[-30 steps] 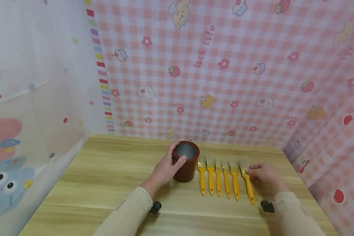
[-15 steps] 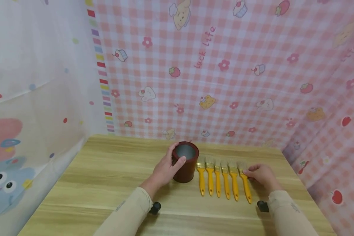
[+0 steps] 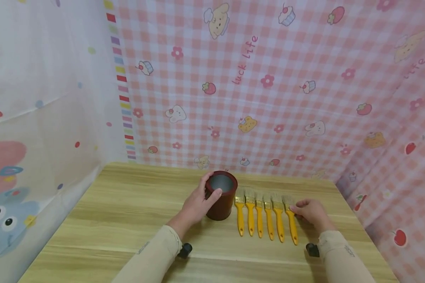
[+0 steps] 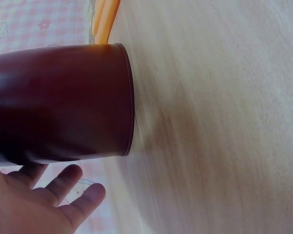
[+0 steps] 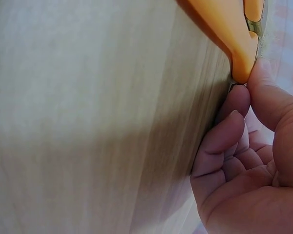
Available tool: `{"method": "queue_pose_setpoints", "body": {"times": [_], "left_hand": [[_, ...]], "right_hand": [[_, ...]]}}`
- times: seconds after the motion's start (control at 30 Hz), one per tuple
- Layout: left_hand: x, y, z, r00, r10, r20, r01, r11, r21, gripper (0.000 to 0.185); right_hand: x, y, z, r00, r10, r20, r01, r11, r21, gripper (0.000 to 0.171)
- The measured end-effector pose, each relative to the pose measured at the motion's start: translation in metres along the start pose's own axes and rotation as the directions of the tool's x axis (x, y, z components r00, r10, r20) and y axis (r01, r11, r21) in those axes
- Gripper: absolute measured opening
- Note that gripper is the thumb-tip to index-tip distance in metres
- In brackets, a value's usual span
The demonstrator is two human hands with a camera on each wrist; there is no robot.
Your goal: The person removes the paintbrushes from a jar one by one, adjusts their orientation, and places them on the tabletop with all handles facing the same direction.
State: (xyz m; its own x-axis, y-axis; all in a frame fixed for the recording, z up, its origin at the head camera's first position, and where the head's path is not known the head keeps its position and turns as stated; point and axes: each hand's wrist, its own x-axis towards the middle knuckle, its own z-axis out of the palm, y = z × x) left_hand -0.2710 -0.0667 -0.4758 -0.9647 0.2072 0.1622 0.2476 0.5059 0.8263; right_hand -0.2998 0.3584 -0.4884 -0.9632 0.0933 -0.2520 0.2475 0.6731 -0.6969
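My left hand (image 3: 195,204) holds an upright brown cylindrical pen holder (image 3: 222,206), with the thumb over its near rim and the fingers around its left side. Its grey inside shows at the top. In the left wrist view the smooth dark wall of the holder (image 4: 63,100) fills the upper left, above several fingers (image 4: 90,197). My right hand (image 3: 313,213) pinches the rightmost yellow-handled paintbrush (image 3: 292,226) by its metal band. In the right wrist view, thumb and forefinger meet at the edge of this paintbrush (image 5: 224,29), which lies along the wood.
Several more yellow paintbrushes (image 3: 259,220) lie in a row just right of the holder, bristles toward the back. The wood-grain table (image 3: 127,220) meets a pink checked cloth (image 3: 262,98) at the back and right. A white printed cloth (image 3: 56,118) hangs at left.
My right hand has slid the rightmost paintbrush left, closer to the row, and its handle has turned slightly more upright in view. The left hand keeps its grip on the holder.
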Motion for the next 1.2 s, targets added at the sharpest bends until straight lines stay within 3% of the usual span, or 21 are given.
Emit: {"method": "queue_pose_setpoints", "body": {"times": [1.2], "left_hand": [[0.0008,-0.0033,0.0016,1.000,0.006,0.006,-0.006,1.000,-0.004,0.074]], "right_hand": [[-0.0027,-0.0018,0.0014,1.000,0.012,-0.010,-0.012,1.000,0.019,0.055]]}}
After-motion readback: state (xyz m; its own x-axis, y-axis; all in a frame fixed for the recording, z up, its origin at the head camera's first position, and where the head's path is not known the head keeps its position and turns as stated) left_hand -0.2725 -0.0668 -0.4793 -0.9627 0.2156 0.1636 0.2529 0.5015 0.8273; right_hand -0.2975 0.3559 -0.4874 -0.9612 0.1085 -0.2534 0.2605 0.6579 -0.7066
